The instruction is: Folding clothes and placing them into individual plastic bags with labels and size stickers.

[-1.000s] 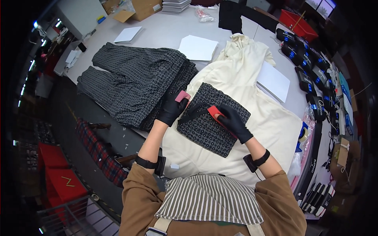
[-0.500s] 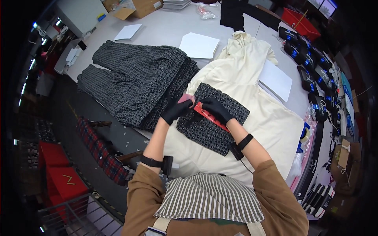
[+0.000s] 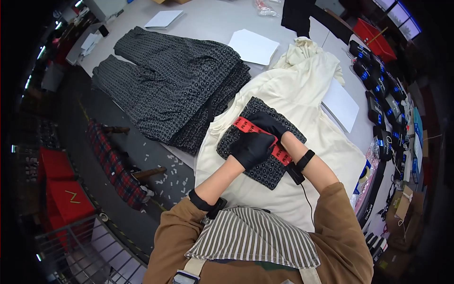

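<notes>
Left hand: curled over red strip; hold hidden.
Right hand: bent above the strip; opening and hold unclear.
Folded garment: beneath both, on cream cloth.

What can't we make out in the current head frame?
Head view:
- Left hand: its own back hides the fingertips.
- Red strip: left hand covers part.
- Folded black patterned garment: hands and strip hide its middle.
- Black cloth: cut off by top edge.
</notes>
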`<state>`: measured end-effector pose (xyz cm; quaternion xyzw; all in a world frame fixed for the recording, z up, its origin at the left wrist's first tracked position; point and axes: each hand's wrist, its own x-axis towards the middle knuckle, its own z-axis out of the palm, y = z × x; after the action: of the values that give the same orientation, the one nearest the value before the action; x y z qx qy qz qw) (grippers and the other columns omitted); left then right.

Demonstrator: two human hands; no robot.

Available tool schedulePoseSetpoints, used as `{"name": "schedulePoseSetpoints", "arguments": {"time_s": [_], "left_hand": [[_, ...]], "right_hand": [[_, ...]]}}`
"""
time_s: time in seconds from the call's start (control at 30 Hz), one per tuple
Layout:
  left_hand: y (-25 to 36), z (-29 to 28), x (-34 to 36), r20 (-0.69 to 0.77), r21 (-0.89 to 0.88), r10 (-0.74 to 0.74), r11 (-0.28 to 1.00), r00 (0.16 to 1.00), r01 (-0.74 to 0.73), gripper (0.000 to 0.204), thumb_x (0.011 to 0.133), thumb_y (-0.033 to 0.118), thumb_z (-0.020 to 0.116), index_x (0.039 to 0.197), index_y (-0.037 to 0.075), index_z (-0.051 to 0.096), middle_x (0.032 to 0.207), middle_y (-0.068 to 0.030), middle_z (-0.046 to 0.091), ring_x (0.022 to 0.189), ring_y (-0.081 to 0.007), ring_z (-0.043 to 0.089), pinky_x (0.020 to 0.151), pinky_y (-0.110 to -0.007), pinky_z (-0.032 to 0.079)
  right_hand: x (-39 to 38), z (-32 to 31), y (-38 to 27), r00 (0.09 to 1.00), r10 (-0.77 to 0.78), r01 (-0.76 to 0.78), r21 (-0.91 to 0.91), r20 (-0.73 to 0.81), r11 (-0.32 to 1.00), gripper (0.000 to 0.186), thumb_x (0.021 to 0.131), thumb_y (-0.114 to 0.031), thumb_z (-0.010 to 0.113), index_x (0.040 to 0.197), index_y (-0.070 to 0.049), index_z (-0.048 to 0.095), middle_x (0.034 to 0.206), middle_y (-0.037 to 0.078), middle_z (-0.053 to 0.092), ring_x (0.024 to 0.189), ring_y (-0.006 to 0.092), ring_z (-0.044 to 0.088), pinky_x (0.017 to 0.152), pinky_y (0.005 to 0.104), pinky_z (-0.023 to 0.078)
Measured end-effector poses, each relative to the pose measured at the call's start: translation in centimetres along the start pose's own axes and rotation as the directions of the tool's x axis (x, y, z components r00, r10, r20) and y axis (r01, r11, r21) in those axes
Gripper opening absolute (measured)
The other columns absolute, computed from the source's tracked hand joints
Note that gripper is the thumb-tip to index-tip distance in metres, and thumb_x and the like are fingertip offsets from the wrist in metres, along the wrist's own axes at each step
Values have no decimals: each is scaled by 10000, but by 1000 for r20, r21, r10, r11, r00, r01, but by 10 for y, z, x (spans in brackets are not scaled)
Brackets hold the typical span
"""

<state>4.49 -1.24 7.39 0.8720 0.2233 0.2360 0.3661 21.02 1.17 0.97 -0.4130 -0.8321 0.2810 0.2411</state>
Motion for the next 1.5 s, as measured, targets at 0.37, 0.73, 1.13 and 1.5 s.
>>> {"name": "schedulePoseSetpoints", "arguments": {"time_s": [0.37,0.73,1.13,1.5], "left_hand": [[-42,60,-6,135,156,-60,987,989,39,70,753,112,550,772,77,608,727,-145,616,691,-322,606,613,-432,465],[-44,85,-11,176,302,-72,953,982,16,106,761,145,546,786,74,621,740,-140,633,674,-306,631,599,-421,499],[-34,76,-9,300,360,10,925,954,-122,269,776,329,616,858,75,583,793,-125,616,704,-287,627,611,-416,495],[-23,60,-28,220,245,56,963,974,-111,200,791,247,610,883,71,589,828,-123,612,764,-289,612,678,-415,486]], "right_hand": [[28,-6,18,968,114,-151,157,224,976,292,792,-279,583,856,5,611,869,177,616,800,311,587,701,357,459],[-10,-42,-26,747,354,-229,282,-562,932,560,813,-557,553,780,-4,636,723,128,645,685,191,630,663,292,480],[-140,43,-67,398,906,-441,836,-146,328,279,783,-300,652,679,-49,589,536,40,554,442,109,524,416,237,390],[-135,41,-63,495,788,-749,279,-367,601,218,732,-243,643,766,-29,628,609,80,600,551,162,587,517,296,449]]}}
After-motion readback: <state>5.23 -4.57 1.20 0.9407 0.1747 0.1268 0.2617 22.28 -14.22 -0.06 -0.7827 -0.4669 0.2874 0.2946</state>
